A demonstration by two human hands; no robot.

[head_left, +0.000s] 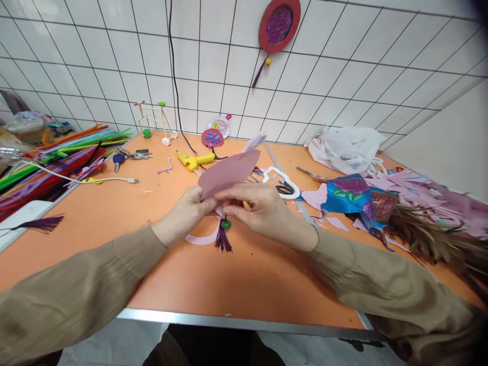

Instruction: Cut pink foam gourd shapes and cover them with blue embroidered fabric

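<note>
Both of my hands meet over the middle of the orange table, on a flat pink paper cutout (231, 173) that tilts up and away. My left hand (190, 211) pinches its lower left edge, with the thumb on the near side. The fingers of my right hand (263, 206) press together at the cutout's lower edge. Just below the fingertips hangs a purple tassel (223, 240) with a green bead (226, 224). A curved pale pink paper strip (204, 240) shows beneath my hands. Part of the cutout's lower end is hidden by my fingers.
A yellow glue gun (194, 160) lies behind my hands, its black cord running up the tiled wall. Keys (131, 156) and colourful pipe cleaners (57, 157) are at left. Pink paper scraps (427, 190), a white plastic bag (345, 147) and brown feathers (430, 234) crowd the right.
</note>
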